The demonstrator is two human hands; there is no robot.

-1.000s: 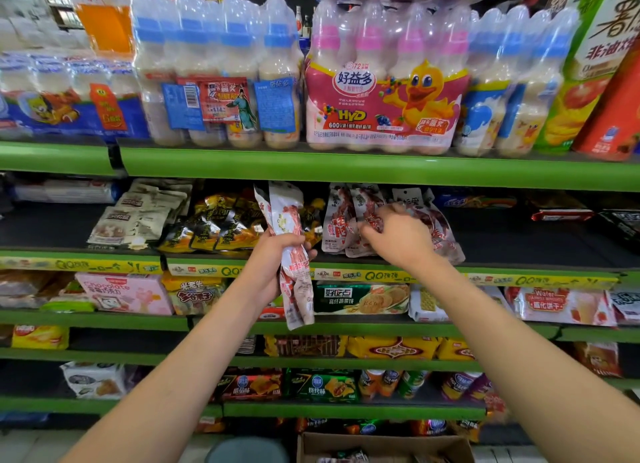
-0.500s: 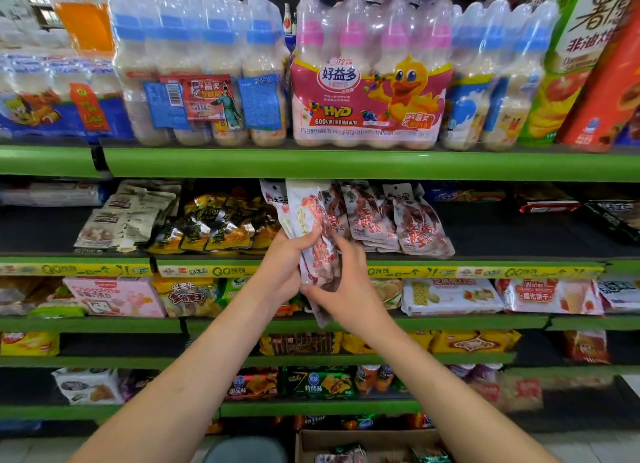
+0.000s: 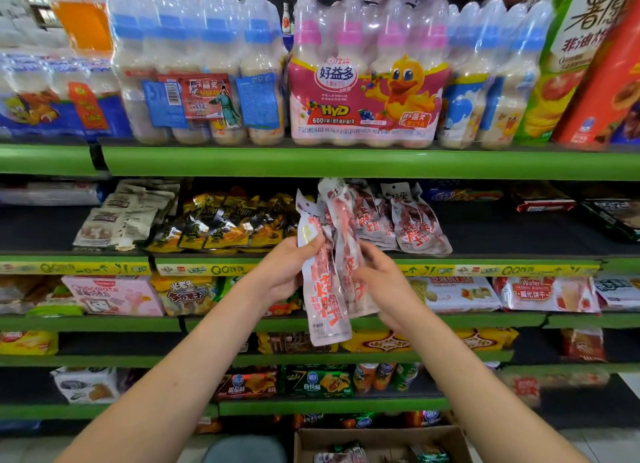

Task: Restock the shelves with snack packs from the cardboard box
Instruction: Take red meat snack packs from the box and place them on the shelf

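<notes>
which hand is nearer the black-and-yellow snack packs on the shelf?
Left. The left hand sits just below and right of the black-and-yellow snack packs; the right hand is farther right, past the held red-and-white packs.

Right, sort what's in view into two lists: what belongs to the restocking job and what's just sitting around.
Part of the job:
- red-and-white snack packs, held by the left hand and right hand
- matching packs on the shelf
- cardboard box on the floor

Just there:
- bottled drink multipacks
- black-and-yellow pouches
- pink chocolate box
- wafer packs
</notes>
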